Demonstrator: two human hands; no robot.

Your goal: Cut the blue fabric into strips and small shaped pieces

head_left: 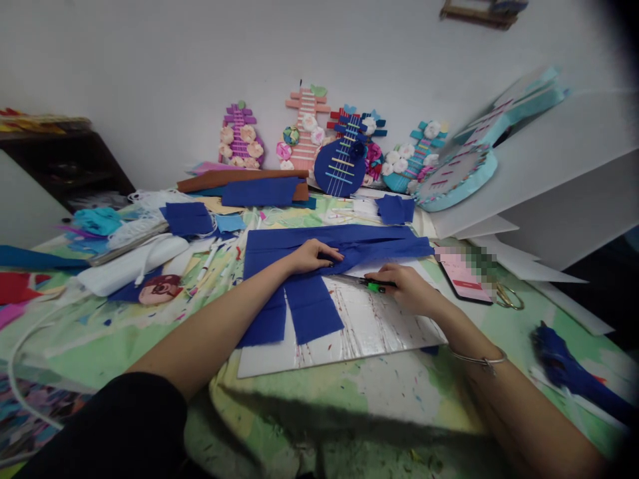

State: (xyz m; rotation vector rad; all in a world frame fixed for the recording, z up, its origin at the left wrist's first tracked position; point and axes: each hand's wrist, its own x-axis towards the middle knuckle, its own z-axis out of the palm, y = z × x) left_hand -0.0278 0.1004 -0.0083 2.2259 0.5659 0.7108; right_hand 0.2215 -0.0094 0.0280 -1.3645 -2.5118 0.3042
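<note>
Right hand works cutter at blue cloth, left hand on top

Left hand (313,256) palm down on blue cloth (279,247), fingers bent, only a narrow gap between thumb and forefinger; cannot tell whether it pinches a fold. Right hand (408,287) curled around black-and-green cutter (374,287), wrist in a bracelet (482,361). Cutter's long axis runs roughly sideways over the board, blade pointing left to the cloth's near edge, just beside the left fingertips.

Cloth lies across the far part of white board (369,326), long axis left to right, creased, narrower end pointing right to the board's far right corner. At the board's left side, two flat blue panels reach toward its near edge, a slit of white between them; the right panel (317,311) slants slightly.

Right of the board: phone (462,274), gold-coloured handles (510,297) beside it, blue glue gun (562,364) farther out. Left of the board: round reddish item (160,289), long white device (134,265), small blue cloth piece (188,218). Beyond the board: folded blue cloth (259,192), then lute-shaped crafts by the wall, a dark blue one (339,167) roughly in the middle, a big pale-teal one (456,178) leaning at right
</note>
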